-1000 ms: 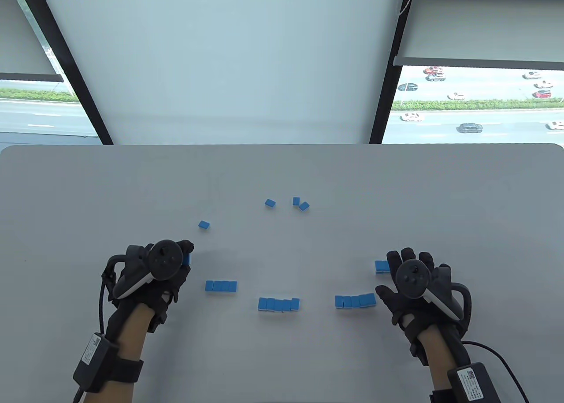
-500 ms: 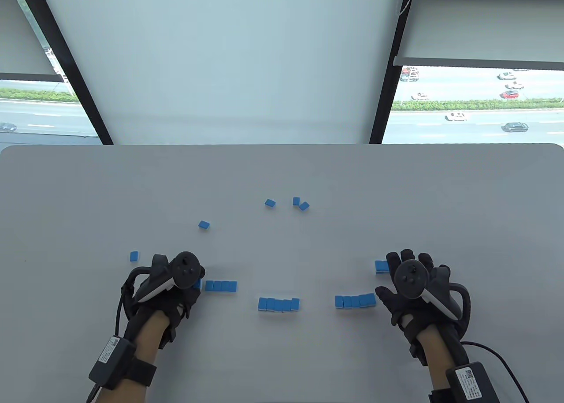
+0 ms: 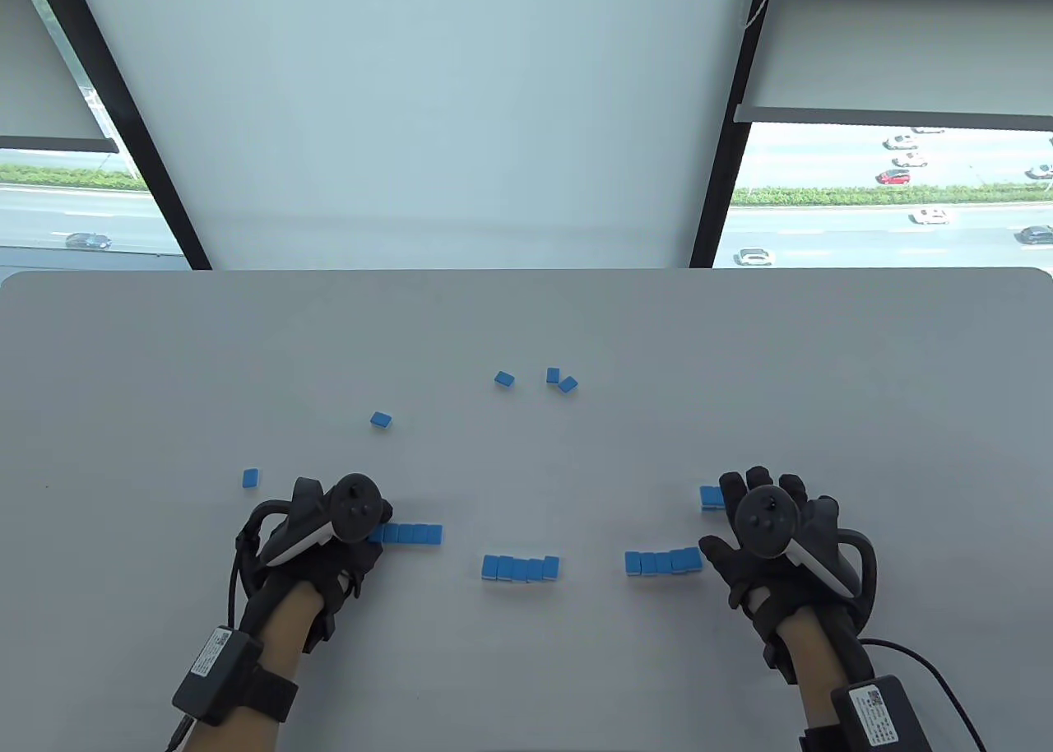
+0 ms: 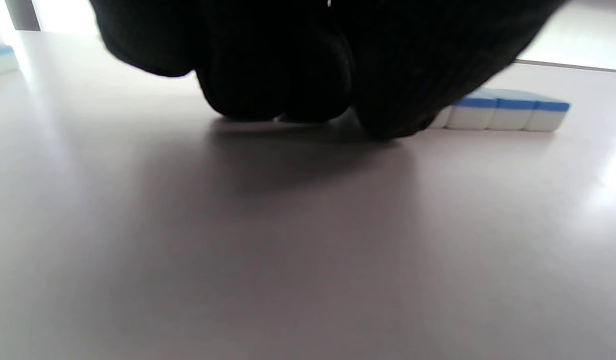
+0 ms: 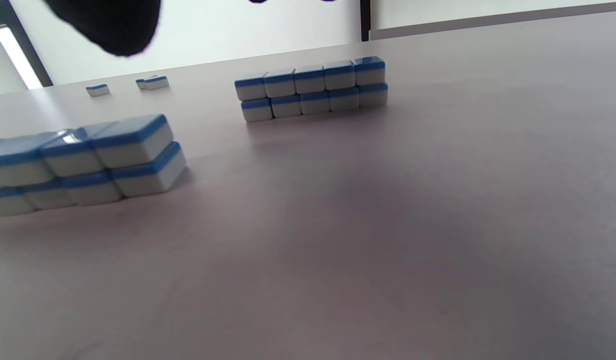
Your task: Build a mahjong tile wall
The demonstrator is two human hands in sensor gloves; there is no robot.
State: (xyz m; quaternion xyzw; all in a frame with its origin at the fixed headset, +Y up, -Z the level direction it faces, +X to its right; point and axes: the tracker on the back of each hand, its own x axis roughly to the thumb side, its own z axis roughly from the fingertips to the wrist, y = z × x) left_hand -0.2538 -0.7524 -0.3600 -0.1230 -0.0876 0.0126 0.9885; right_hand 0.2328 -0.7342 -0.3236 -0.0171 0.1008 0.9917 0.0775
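Left hand is down on the table, fingers curled against the near end of the single-layer tile row; whether they pinch a tile I cannot tell. Right hand lies flat, fingers spread, holding nothing, thumb just beside a double-stacked row. Between the hands sits another double row. Beyond the hands, loose tiles lie scattered.

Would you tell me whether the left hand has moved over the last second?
Yes: the left hand moved right and nearer, reaching the single-layer row.
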